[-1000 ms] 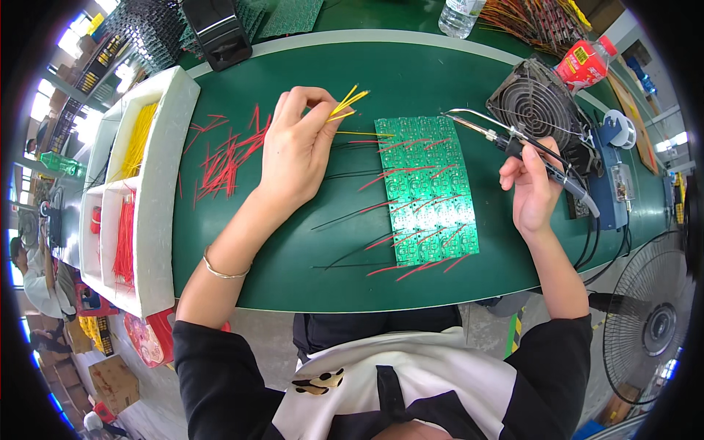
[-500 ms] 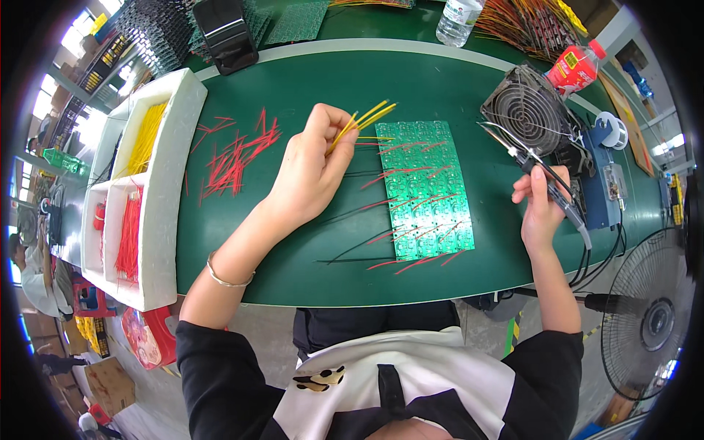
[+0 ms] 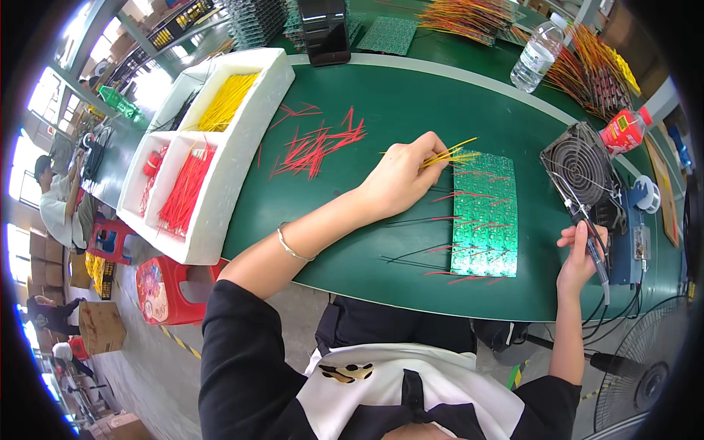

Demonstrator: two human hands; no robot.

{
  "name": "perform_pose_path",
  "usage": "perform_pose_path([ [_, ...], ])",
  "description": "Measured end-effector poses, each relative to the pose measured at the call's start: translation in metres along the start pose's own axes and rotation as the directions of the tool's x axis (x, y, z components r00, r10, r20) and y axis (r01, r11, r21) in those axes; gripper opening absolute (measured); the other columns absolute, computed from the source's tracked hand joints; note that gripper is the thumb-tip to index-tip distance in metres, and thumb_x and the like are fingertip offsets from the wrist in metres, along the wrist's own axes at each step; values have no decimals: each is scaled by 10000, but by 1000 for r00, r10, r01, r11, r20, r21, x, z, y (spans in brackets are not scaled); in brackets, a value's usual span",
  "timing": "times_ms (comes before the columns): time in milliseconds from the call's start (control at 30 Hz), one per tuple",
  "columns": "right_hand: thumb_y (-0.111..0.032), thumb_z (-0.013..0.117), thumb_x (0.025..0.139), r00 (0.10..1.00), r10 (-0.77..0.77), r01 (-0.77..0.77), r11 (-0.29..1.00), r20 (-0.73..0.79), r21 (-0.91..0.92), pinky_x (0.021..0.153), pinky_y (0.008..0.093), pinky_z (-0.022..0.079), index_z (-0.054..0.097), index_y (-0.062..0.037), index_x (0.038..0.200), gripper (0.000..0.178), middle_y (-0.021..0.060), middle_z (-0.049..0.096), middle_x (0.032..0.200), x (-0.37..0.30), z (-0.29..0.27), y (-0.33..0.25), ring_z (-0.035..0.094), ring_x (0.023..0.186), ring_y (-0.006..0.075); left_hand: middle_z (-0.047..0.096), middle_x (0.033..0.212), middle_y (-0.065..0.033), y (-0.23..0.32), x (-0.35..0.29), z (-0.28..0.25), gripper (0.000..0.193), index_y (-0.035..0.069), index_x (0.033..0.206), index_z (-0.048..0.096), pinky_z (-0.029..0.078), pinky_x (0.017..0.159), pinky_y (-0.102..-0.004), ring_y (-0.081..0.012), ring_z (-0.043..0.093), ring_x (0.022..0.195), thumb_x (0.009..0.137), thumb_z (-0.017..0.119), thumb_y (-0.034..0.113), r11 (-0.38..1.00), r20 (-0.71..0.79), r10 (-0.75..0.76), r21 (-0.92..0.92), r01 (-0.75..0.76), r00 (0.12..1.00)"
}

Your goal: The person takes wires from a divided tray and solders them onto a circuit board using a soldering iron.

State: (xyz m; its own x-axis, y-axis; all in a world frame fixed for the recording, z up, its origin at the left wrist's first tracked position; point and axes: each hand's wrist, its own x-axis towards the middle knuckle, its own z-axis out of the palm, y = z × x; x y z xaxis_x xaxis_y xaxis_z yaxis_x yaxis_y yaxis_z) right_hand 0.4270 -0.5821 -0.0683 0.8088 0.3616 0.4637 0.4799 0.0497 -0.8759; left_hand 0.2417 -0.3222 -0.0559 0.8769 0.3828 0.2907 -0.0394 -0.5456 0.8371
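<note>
Between the fingertips of my left hand [image 3: 408, 174] is a small bunch of yellow wires [image 3: 449, 155], held over the far left corner of a green circuit board panel [image 3: 484, 220]. Red and black wires [image 3: 419, 220] stick out from the panel in rows, several past its left edge. My right hand [image 3: 581, 253] is closed around a soldering iron [image 3: 588, 235] with a dark handle and a cable. The iron's metal tip points away, in front of a fan with a round grille [image 3: 581, 170]. A loose pile of short red wires [image 3: 317, 149] lies left of my left hand.
At left stands a white foam box [image 3: 249, 139] with yellow, red and black wires in compartments. Behind are a black stand [image 3: 324, 33], a water bottle [image 3: 539, 55] and wired bundles [image 3: 469, 18]. A red bottle [image 3: 625, 132] and solder spool [image 3: 647, 194] stand right.
The whole view has shifted, with the table's contents now farther right and turned. My left hand has lowered the yellow wires toward the panel's far left corner. My right hand still holds the iron.
</note>
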Motion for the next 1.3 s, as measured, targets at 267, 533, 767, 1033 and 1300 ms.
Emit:
perform_pose_path([
  [267, -142, 521, 887, 999, 40, -39, 998, -22, 55, 491, 210, 440, 468, -25, 864, 130, 93, 579, 667, -1, 8, -7, 539, 504, 110, 494, 608, -9, -17, 3, 5, 110, -22, 766, 532, 382, 509, -219, -36, 422, 578, 769, 597, 67, 998, -20, -55, -9, 54, 998],
  [533, -124, 523, 877, 953, 10, -121, 929, 302, 351, 487, 237, 461, 406, -27, 885, 153, 136, 589, 676, -15, 45, -21, 552, 495, 143, 434, 573, 29, -11, 3, 4, 84, -7, 770, 556, 286, 469, -208, -21, 341, 543, 786, 593, 66, 988, 41, -154, 34, 152, 987],
  [767, -111, 536, 862, 912, 128, -284, 882, 391, 375, 459, 232, 454, 403, -29, 856, 156, 132, 583, 653, -18, 41, -20, 538, 478, 133, 379, 468, -25, -14, 2, 6, 110, -10, 717, 547, 282, 429, -245, -65, 308, 444, 739, 609, 78, 991, 43, -131, -21, 132, 990],
  [1033, -94, 547, 853, 873, 191, -360, 873, 449, 329, 480, 234, 466, 399, -29, 843, 162, 132, 583, 655, -19, 44, -21, 548, 492, 130, 412, 590, 63, -8, 0, 0, 102, 9, 722, 531, 235, 462, -180, 12, 306, 535, 797, 588, 48, 969, 147, -227, -68, 239, 963],
  [1300, -96, 557, 847, 866, 180, -351, 884, 467, 310, 482, 228, 469, 403, -31, 843, 167, 133, 587, 658, -18, 46, -21, 555, 500, 128, 418, 591, 63, -12, 1, 2, 119, 8, 710, 517, 234, 457, -180, 14, 307, 539, 802, 583, 43, 975, 128, -212, -39, 218, 969],
])
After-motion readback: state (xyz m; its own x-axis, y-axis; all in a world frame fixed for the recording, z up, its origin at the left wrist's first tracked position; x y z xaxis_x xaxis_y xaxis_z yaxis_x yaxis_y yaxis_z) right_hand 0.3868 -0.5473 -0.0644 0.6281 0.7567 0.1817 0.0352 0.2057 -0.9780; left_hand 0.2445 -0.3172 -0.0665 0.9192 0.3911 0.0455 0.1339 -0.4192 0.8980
